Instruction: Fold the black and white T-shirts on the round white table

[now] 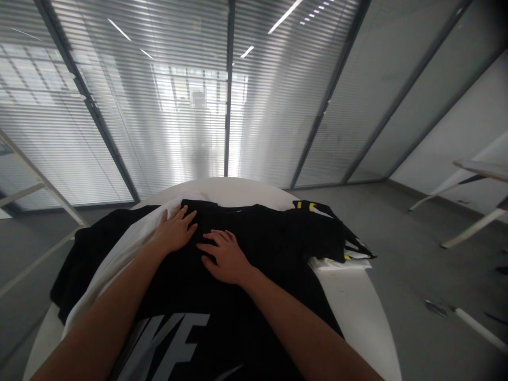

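A black T-shirt (270,238) with large grey letters lies spread over a round white table (357,312). My left hand (174,230) rests flat on its upper left part, fingers stretched out toward the far edge. My right hand (224,256) lies flat on the cloth just to the right of it, fingers pointing left. Neither hand holds anything. A white garment (119,254) shows under the black shirt on the left.
A folded black, white and yellow garment (349,248) lies at the table's right edge. Another dark cloth (83,259) hangs off the left side. Glass walls with blinds stand behind; white table legs (468,233) are at right on the grey floor.
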`<state>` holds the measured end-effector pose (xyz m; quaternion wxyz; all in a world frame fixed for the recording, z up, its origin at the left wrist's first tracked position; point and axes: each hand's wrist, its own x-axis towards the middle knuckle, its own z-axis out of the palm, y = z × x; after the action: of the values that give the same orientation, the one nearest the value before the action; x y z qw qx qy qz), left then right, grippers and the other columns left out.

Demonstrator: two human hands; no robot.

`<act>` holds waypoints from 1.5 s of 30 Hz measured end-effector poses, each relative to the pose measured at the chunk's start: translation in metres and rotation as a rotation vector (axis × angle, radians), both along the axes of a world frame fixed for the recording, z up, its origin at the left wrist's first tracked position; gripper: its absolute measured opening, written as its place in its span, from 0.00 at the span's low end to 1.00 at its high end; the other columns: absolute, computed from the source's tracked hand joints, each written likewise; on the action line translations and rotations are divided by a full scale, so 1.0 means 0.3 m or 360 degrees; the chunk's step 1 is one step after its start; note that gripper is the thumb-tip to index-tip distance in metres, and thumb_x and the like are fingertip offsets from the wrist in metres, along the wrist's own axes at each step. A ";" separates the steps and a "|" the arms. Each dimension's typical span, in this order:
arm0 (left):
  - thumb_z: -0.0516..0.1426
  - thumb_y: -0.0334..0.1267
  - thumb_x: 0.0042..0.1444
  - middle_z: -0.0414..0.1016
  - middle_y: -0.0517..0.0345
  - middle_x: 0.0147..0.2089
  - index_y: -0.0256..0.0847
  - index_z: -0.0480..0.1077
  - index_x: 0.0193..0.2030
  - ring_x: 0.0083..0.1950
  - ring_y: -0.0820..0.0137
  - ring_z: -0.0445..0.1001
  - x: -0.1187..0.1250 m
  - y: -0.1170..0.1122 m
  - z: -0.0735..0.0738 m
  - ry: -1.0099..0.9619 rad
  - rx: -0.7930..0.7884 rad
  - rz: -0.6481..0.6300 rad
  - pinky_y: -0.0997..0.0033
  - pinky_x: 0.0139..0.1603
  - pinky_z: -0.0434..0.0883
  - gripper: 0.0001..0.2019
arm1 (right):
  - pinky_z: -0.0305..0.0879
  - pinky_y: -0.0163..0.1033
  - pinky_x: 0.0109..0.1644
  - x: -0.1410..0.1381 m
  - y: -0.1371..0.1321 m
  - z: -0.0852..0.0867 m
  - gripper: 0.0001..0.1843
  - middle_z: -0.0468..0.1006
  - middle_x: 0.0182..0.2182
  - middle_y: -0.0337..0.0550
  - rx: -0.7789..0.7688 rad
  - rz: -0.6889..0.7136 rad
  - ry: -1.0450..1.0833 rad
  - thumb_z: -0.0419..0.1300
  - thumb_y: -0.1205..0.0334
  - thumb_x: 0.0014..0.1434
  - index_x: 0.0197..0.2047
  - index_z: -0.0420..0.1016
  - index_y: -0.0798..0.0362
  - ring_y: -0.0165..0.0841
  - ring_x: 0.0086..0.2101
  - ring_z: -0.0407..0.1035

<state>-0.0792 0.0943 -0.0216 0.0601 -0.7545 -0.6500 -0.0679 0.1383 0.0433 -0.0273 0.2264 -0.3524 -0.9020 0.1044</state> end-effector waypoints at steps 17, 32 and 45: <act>0.43 0.55 0.64 0.51 0.52 0.72 0.48 0.56 0.70 0.73 0.56 0.48 0.030 0.001 -0.066 -0.0077 -0.0159 -0.0193 0.49 0.69 0.48 0.30 | 0.51 0.48 0.59 -0.006 0.035 -0.030 0.08 0.79 0.42 0.37 -0.0086 0.0057 0.0204 0.59 0.62 0.59 0.40 0.79 0.46 0.36 0.49 0.66; 0.44 0.54 0.64 0.56 0.54 0.71 0.50 0.59 0.68 0.71 0.59 0.53 0.028 0.011 -0.081 -0.0088 -0.0065 -0.0199 0.53 0.68 0.52 0.28 | 0.52 0.47 0.57 -0.007 0.043 -0.042 0.08 0.79 0.42 0.37 -0.0044 0.0042 0.0181 0.59 0.63 0.58 0.40 0.78 0.46 0.35 0.48 0.65; 0.45 0.51 0.64 0.58 0.56 0.70 0.51 0.60 0.68 0.71 0.59 0.55 0.035 0.000 -0.071 -0.0116 -0.0041 -0.0174 0.52 0.68 0.53 0.26 | 0.51 0.47 0.58 -0.002 0.040 -0.044 0.10 0.78 0.43 0.36 -0.0084 0.0051 0.0190 0.59 0.66 0.58 0.41 0.78 0.46 0.35 0.49 0.65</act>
<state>-0.0686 0.0943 -0.0430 0.0229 -0.7866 -0.6104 -0.0901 0.1377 0.0554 -0.0406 0.2686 -0.3369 -0.8894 0.1525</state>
